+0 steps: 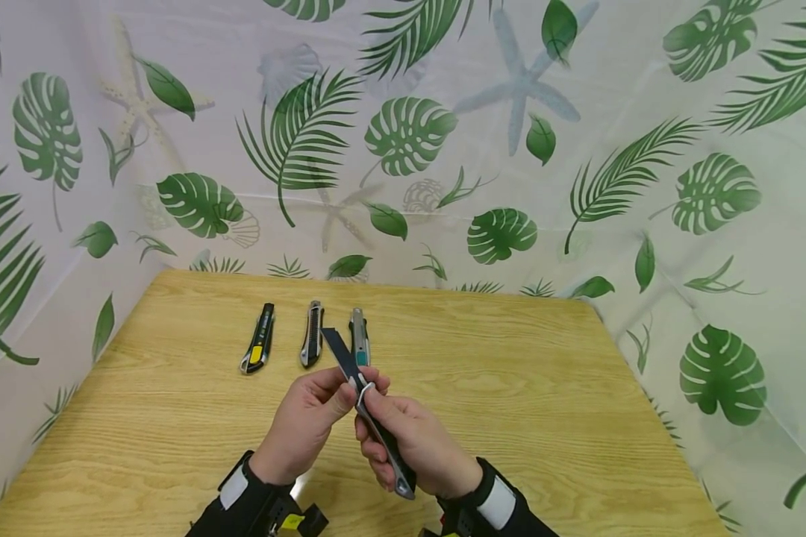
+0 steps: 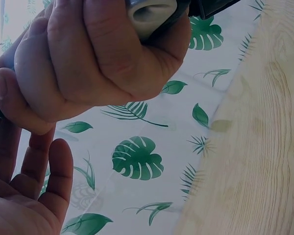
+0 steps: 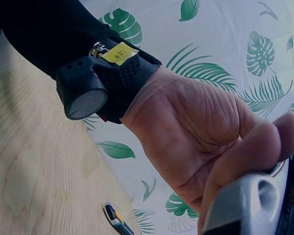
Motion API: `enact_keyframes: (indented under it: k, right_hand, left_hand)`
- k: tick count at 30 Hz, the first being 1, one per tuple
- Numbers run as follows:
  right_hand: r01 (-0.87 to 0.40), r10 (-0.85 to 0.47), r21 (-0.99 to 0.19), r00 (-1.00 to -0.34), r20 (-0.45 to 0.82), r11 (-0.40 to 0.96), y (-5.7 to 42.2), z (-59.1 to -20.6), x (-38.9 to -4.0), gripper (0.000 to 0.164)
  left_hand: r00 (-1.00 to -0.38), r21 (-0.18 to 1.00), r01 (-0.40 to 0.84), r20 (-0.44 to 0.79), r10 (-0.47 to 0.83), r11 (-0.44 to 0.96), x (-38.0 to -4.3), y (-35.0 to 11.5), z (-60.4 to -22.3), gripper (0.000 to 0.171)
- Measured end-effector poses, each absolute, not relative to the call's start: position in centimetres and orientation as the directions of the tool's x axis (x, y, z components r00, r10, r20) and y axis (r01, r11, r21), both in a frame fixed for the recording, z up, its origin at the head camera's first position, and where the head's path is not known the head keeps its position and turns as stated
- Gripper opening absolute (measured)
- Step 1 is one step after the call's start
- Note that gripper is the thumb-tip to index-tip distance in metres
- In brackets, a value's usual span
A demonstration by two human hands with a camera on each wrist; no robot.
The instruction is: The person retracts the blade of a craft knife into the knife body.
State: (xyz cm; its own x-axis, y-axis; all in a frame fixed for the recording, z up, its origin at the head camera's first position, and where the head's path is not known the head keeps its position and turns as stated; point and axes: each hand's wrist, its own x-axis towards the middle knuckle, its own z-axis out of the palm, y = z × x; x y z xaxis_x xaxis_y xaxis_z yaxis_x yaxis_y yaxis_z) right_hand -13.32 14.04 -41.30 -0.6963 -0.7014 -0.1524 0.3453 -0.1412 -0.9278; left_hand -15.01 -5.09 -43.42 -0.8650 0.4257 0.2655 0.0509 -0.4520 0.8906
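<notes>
In the head view my right hand (image 1: 423,440) grips the grey and black handle of a utility knife (image 1: 388,447). Its dark blade (image 1: 339,349) reaches out up and to the left. Thumb and fingers of my left hand (image 1: 305,418) pinch the knife where blade and handle meet. The left wrist view shows the metal butt of the knife (image 2: 154,14) sticking out of the curled right hand (image 2: 108,54). Below it, some fingers of the left hand (image 2: 24,196) stand loosely extended. In the right wrist view the knife butt is close to the camera.
Three more utility knives lie in a row on the wooden table (image 1: 510,373): one black with a yellow slider (image 1: 260,335), one black and silver (image 1: 312,335), one grey with a teal part (image 1: 359,335), partly behind the held knife. A leaf-printed cloth (image 1: 403,246) hangs behind the table.
</notes>
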Motion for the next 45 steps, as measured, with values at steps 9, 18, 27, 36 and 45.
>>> enact_keyframes:
  k: [9,18,27,36,45]
  right_hand:
    - [0.348,-0.704,-0.925,-0.695,-0.147,-0.150,13.8,-41.2,-13.2,0.045]
    - [0.232,-0.632,-0.972,-0.760,-0.154,-0.043,13.7,-41.3,-13.6,0.051]
    - [0.184,-0.574,-0.983,-0.808,-0.134,-0.029,13.5,-41.9,-13.3,0.058]
    - [0.171,-0.570,-0.985,-0.812,-0.126,-0.027,13.7,-41.8,-13.1,0.068]
    - [0.141,-0.623,-0.987,-0.780,-0.063,-0.077,13.8,-41.7,-13.1,0.056]
  left_hand:
    - [-0.829,0.882,0.060,0.305,0.470,-0.467,-15.2,-5.9,-43.7,0.030]
    - [-0.847,0.880,0.136,0.341,0.407,-0.455,-15.4,-6.3,-42.9,0.025]
    - [-0.854,0.863,0.105,0.334,0.400,-0.494,-15.2,-6.1,-42.8,0.025]
    - [-0.848,0.862,0.109,0.340,0.407,-0.495,-15.1,-5.9,-42.9,0.026]
    - [-0.844,0.839,0.100,0.356,0.401,-0.535,-15.2,-6.0,-43.0,0.026]
